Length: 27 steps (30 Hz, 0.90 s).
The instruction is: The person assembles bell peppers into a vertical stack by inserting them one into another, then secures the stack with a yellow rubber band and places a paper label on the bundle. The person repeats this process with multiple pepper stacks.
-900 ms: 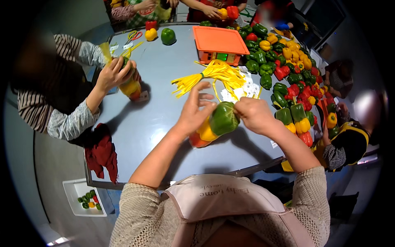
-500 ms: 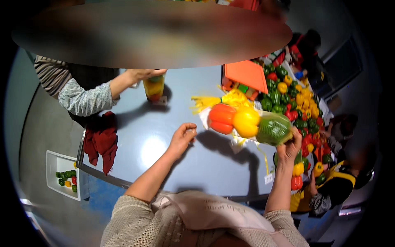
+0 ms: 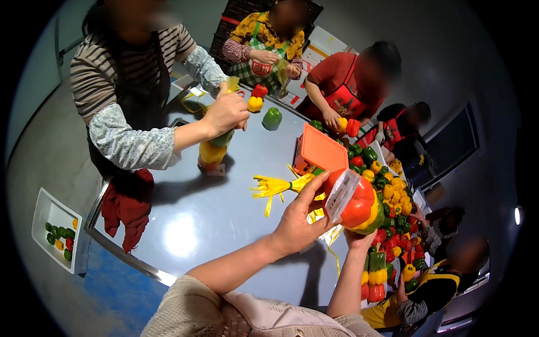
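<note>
A mesh-wrapped pack of bell peppers (image 3: 364, 209) is held up over the table, its red end turned toward me. Yellow and green show behind the red one. A white printed label (image 3: 342, 195) hangs across the red end. My left hand (image 3: 300, 222) pinches the label side between thumb and fingers. From below, my right hand (image 3: 360, 241) grips the pack; its fingers are partly hidden behind it. Beneath and beyond my left hand lies a bundle of yellow net strips (image 3: 275, 186), tied with a green band.
An orange basket (image 3: 320, 149) stands beyond the pack. Loose bell peppers (image 3: 396, 194) heap along the right, with finished packs (image 3: 377, 269) nearby. Across the table a co-worker's hands hold another netted pack (image 3: 213, 153). A red cloth (image 3: 126, 205) drapes over the left edge; a white bin (image 3: 56, 233) sits below.
The pack has turned from lying sideways in my right hand to end-on, red end toward me. My left hand has come up and right onto its label. The opposite co-worker now grips their pack's netting.
</note>
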Tool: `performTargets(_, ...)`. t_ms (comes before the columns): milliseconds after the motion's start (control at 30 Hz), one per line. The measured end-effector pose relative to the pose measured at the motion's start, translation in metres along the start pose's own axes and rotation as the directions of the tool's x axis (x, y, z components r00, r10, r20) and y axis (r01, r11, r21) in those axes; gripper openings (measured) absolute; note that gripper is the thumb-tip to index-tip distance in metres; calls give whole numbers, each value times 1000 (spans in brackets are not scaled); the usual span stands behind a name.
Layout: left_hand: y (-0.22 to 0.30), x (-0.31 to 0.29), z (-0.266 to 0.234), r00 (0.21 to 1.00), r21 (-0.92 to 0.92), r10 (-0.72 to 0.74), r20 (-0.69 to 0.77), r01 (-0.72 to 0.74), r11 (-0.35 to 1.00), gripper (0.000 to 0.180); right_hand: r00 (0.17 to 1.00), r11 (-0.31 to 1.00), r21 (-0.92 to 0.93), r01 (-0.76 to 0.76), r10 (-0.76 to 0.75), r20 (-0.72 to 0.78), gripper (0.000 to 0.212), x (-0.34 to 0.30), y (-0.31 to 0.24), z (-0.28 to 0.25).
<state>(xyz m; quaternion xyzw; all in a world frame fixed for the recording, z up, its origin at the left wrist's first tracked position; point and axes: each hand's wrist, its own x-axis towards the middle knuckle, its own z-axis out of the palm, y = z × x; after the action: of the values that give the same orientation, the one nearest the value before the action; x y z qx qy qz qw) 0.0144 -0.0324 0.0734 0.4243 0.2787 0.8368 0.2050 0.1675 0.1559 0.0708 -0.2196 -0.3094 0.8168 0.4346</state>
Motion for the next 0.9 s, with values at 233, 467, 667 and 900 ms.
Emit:
performTargets(233,19,3,-1,990,310,133,-43,-113,944,74,995,992,97,-78,84,-53,37,3,25,-14)
performTargets(467,10,7,0,969,247,211,-130,-174,953,39,985,991,111,-79,95,-146,38,11,29,-30)
performTargets(667,-5,6,16,965,18,156,-209,-155,988,32,999,999,16,-38,38,-6,52,16,39,-23)
performTargets(900,-10,17,5,983,-163,2,-186,-33,986,48,981,999,44,-2,10,-195,44,7,23,-1)
